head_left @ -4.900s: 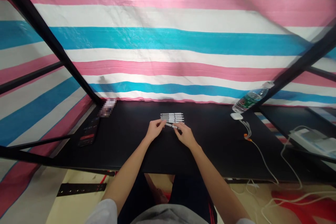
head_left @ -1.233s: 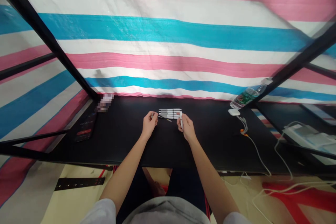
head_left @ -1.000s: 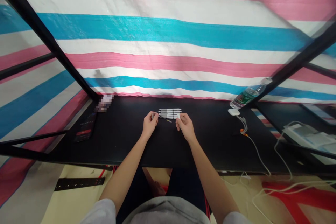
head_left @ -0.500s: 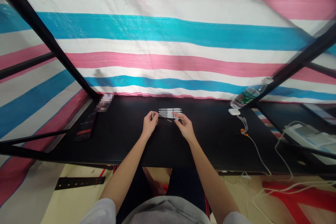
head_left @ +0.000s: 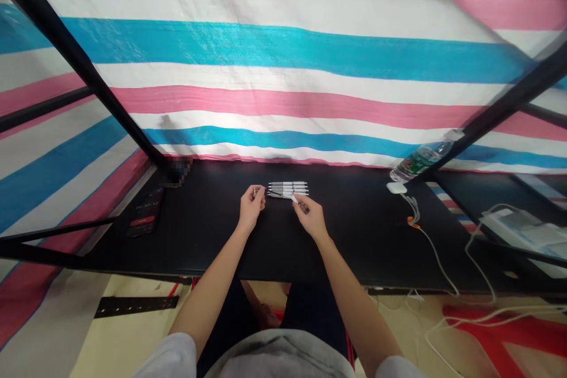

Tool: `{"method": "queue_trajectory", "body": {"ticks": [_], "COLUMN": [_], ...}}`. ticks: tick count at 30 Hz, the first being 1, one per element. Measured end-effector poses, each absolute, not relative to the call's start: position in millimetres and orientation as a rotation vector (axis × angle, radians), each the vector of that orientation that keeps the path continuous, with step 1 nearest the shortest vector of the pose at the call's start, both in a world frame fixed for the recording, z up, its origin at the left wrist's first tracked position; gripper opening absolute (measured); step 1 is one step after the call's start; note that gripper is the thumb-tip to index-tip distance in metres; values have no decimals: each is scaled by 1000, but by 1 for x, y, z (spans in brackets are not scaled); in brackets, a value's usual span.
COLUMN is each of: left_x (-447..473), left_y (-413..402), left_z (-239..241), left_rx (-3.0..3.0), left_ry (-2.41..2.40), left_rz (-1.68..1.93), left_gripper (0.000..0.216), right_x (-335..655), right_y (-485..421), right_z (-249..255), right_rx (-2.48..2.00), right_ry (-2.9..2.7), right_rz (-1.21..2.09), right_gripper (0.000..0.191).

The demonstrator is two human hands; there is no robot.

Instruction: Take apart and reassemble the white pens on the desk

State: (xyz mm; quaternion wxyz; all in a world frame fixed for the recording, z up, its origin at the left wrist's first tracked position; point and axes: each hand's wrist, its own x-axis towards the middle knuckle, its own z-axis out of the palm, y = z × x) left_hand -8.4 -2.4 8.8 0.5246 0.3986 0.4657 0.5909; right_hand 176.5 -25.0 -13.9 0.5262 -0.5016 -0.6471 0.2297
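Note:
My left hand (head_left: 252, 205) is closed, its fingertips pinching a thin dark pen refill (head_left: 275, 192) that points right. Something small and shiny shows between the thumb and fingers of this hand, too small to name. In my right hand (head_left: 311, 215), also closed, is a white pen barrel (head_left: 295, 198), held between thumb and fingers close to the refill's far end. Whether the refill tip is inside the barrel I cannot tell. Just beyond both hands, several white pens (head_left: 287, 185) lie side by side on the black table (head_left: 212, 248).
A phone (head_left: 145, 212) with a lit timer lies at the left, near a blurred object (head_left: 176, 171). At the back right a water bottle (head_left: 420, 159) leans by the frame post, beside a white charger (head_left: 397, 188) and its cable. Striped sheeting (head_left: 283, 53) hangs behind.
My right hand has turned, so the white barrel now points toward the refill and the two are close together. The left hand has shifted slightly left with the refill raised nearer level.

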Motion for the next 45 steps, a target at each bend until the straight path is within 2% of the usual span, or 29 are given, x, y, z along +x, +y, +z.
{"method": "queue_trajectory", "body": {"ticks": [19, 30, 45], "left_x": [-7, -4, -3], "left_y": [-4, -14, -13], "left_z": [7, 10, 7], "left_rx": [1019, 1668, 1656], "left_ry": [1058, 1187, 1173], "left_rz": [1401, 1126, 1116], "left_gripper": [36, 24, 35], "right_x": [177, 176, 175], "right_y": [-25, -29, -34], "right_z": [-14, -12, -8], "right_rx": [-1206, -1139, -1154], "right_ry": [-1669, -1800, -1893], "right_rz": [400, 375, 396], "right_gripper": [23, 22, 29]}}
